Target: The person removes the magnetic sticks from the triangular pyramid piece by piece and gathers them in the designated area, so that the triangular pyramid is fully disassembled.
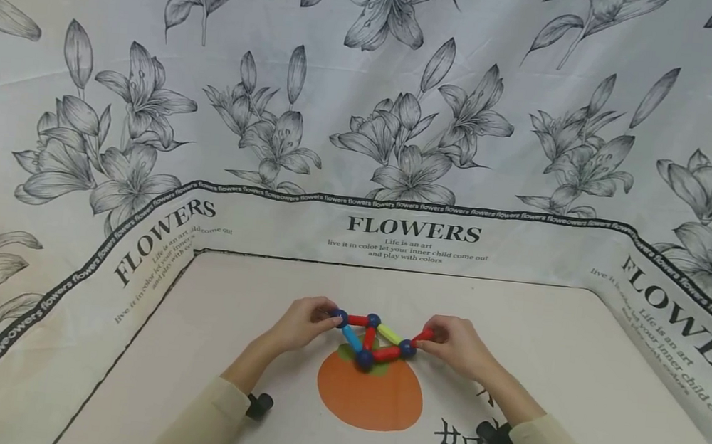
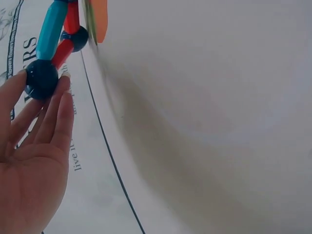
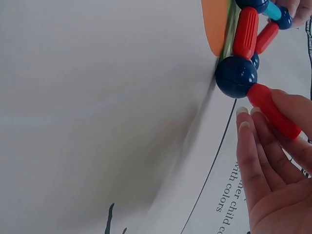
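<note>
A magnetic rod-and-ball frame is held between both hands over the cloth: red, light blue and yellow-green rods join several dark blue balls into two triangles sharing a red rod. At its left corner, my left hand pinches a blue ball between thumb and fingertips. A light blue rod runs from that ball. My right hand grips a red rod between thumb and fingers. That rod's far end meets the blue ball at the frame's right corner.
Beneath the hands lies a pale cloth printed with an orange persimmon and black characters. A flower-printed curtain rises at the back and sides. Each wrist wears a small black camera.
</note>
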Demonstrator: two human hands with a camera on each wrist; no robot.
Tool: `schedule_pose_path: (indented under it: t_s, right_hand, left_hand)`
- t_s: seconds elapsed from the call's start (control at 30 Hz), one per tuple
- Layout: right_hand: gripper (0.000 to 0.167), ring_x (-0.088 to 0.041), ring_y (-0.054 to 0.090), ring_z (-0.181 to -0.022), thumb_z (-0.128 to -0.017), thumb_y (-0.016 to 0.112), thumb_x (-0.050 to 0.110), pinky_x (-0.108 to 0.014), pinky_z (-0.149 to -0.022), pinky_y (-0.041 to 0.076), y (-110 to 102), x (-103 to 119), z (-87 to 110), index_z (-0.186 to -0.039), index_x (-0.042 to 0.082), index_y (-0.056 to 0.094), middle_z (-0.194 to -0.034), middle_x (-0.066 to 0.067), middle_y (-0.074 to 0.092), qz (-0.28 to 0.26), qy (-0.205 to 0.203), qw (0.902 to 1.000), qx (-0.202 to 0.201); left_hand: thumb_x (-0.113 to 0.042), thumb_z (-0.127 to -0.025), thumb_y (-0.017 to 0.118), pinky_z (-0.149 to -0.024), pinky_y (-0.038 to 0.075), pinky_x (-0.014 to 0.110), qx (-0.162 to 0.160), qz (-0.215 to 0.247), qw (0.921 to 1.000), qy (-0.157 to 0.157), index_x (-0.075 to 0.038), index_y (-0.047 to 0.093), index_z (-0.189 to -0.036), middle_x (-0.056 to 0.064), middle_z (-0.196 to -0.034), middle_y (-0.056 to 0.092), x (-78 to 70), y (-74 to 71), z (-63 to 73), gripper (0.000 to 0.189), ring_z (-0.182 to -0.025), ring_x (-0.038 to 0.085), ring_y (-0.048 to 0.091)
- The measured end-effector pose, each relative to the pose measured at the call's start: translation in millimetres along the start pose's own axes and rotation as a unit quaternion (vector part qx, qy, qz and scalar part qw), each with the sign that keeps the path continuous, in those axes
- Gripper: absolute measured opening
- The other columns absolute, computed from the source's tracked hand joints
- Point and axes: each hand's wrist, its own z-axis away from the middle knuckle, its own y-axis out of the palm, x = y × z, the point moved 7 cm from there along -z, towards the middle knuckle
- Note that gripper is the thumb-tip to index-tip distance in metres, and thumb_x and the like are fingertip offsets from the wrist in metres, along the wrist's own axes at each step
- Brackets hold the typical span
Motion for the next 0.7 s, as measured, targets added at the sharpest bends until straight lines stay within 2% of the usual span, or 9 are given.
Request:
schedule_pose_path:
  t_s: [0.27,0.7]
  right_hand:
    - [0.011,-0.014,0.059,-0.079,-0.087,0.082,0.018,-0.028,-0.071,0.052,-2.2,-3.4,2.6,-0.092,0.013,0.073,-0.082,0.006,0.067,0.005,-0.001,0.9998,0.019]
    - [0.013,-0.017,0.060,-0.085,-0.087,0.082,0.018,-0.035,-0.077,0.053,-7.1,-13.9,9.9,-0.097,0.011,0.076,-0.087,0.004,0.068,0.010,0.011,0.9992,0.038]
  left_hand:
    - [-0.026,-0.100,0.069,-0.089,0.058,0.035,0.030,-0.001,0.9994,0.014,-0.011,0.069,-0.119,0.001,-0.106,0.071,4.1,2.0,10.1,0.024,-0.100,0.017,0.070]
    - [-0.025,-0.098,0.071,-0.091,0.058,0.037,0.059,-0.007,0.9983,-0.003,-0.012,0.069,-0.119,0.001,-0.108,0.071,7.4,8.3,16.1,0.024,-0.103,0.019,0.069]
